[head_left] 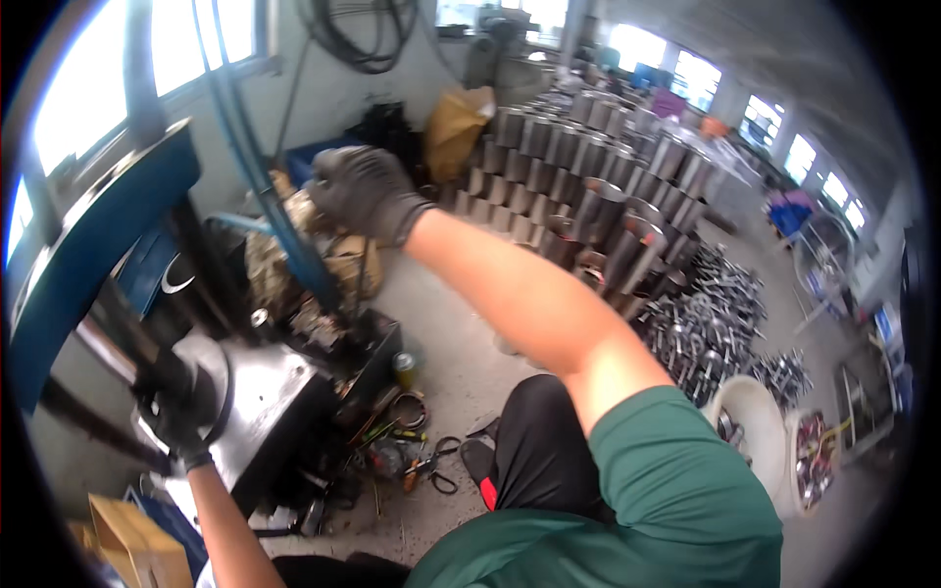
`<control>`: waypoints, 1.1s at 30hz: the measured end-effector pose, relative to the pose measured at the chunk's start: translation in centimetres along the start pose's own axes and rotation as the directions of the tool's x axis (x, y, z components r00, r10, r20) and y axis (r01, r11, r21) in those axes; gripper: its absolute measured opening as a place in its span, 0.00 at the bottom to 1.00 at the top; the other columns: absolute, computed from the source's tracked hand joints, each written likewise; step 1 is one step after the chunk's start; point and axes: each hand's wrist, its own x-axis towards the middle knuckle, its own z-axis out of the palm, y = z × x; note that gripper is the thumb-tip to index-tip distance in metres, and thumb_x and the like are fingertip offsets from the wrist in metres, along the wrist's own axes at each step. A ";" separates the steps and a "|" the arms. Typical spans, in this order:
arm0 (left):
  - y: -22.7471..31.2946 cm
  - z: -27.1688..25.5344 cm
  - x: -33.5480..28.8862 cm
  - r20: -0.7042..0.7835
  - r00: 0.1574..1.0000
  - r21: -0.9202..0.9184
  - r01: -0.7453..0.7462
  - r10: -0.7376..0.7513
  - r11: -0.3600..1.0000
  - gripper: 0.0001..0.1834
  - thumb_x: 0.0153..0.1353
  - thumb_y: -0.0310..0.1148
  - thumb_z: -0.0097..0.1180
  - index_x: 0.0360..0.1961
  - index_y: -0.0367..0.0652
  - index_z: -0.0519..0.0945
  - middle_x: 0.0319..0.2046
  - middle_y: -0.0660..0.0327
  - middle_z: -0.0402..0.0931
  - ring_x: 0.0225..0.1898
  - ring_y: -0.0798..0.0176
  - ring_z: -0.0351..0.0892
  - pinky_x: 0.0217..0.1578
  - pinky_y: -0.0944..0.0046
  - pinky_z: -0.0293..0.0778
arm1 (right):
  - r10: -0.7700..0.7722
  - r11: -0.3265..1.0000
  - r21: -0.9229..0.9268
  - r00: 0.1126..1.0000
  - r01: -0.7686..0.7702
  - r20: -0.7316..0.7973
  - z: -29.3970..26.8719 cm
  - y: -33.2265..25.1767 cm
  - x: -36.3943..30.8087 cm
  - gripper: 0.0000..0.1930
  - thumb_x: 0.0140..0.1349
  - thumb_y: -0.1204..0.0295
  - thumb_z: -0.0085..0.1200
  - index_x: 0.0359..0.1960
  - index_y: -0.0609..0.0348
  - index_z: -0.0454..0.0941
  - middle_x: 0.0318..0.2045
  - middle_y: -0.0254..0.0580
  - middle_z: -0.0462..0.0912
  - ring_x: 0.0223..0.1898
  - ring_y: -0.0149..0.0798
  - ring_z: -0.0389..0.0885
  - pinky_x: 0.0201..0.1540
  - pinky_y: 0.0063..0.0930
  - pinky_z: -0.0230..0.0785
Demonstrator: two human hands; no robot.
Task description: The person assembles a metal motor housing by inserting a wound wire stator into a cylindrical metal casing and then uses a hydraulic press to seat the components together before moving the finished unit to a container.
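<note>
My left hand (174, 412), in a dark glove, is at a blue-framed press (108, 235). Its curled fingers lie against a round metal part (208, 387) on the shiny steel press table (270, 392); what they grip is hidden. My right hand (361, 191), in a dark grey glove, is raised with the arm stretched out to the left. Its fingers are closed, close to slanting blue bars (279, 216) and above a thin upright rod (362, 274). Whatever may be inside that fist does not show.
Stacked metal cylinders (564, 147) stand ahead, with a heap of small metal parts (701, 314) to their right. A white tub (750, 421) holds more parts. Scissors (441, 465) and other tools litter the floor near my foot. A yellow box (142, 544) sits at lower left.
</note>
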 end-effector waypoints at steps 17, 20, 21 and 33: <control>5.8 -0.8 3.4 0.129 0.991 0.896 -0.134 0.042 0.423 0.24 0.75 0.42 0.53 0.60 0.31 0.79 0.56 0.45 0.82 0.57 0.46 0.81 0.59 0.57 0.71 | 0.167 0.985 -0.023 0.917 -0.170 0.362 -3.3 -0.6 0.2 0.16 0.64 0.63 0.49 0.37 0.62 0.86 0.33 0.57 0.88 0.38 0.52 0.90 0.46 0.46 0.81; 6.1 -1.1 4.7 0.122 0.989 0.899 -0.075 -0.082 0.432 0.21 0.75 0.40 0.53 0.55 0.30 0.80 0.50 0.45 0.84 0.51 0.47 0.82 0.56 0.56 0.71 | 0.113 0.993 -0.074 0.955 -0.096 0.273 -3.0 -0.1 -0.5 0.16 0.64 0.64 0.49 0.39 0.61 0.86 0.32 0.56 0.88 0.38 0.51 0.90 0.46 0.45 0.81; 6.0 -1.1 4.7 0.140 0.989 0.876 -0.105 -0.038 0.471 0.18 0.74 0.38 0.54 0.50 0.30 0.80 0.44 0.47 0.85 0.45 0.49 0.80 0.52 0.56 0.71 | 0.164 0.986 -0.070 0.937 -0.150 0.309 -3.5 -0.2 -0.6 0.16 0.64 0.64 0.49 0.40 0.60 0.86 0.32 0.55 0.88 0.38 0.50 0.90 0.46 0.45 0.81; 7.9 11.5 -13.2 0.056 0.798 0.138 0.589 -0.600 0.796 0.02 0.61 0.28 0.58 0.31 0.47 0.82 0.27 0.70 0.73 0.29 0.69 0.74 0.32 0.68 0.70 | 0.121 0.992 -0.069 0.963 -0.107 0.240 -1.9 1.1 -1.2 0.17 0.68 0.58 0.48 0.42 0.52 0.88 0.38 0.53 0.89 0.43 0.53 0.89 0.50 0.49 0.80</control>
